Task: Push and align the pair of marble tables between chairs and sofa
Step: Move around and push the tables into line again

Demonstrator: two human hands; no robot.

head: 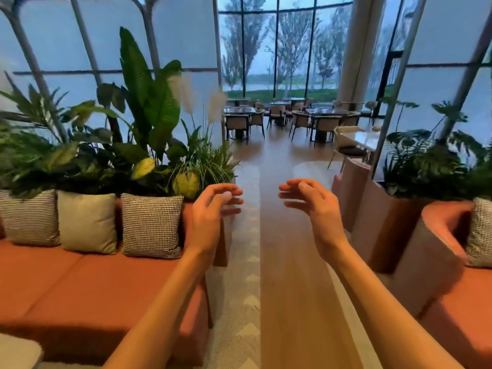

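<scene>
My left hand (210, 209) and my right hand (311, 206) are raised in front of me over a wooden aisle, palms facing each other, fingers loosely curled and apart, holding nothing. An orange sofa (87, 283) runs along the left with three cushions against its back. A pale corner (16, 350) shows at the bottom left edge; I cannot tell whether it is one of the marble tables. No marble table is plainly visible.
Tall potted plants (143, 123) stand behind the sofa. Another orange seat (450, 288) with a patterned cushion curves in at the right, plants behind it. The wooden aisle (290, 275) leads to dining tables and chairs (279, 118) by the far windows.
</scene>
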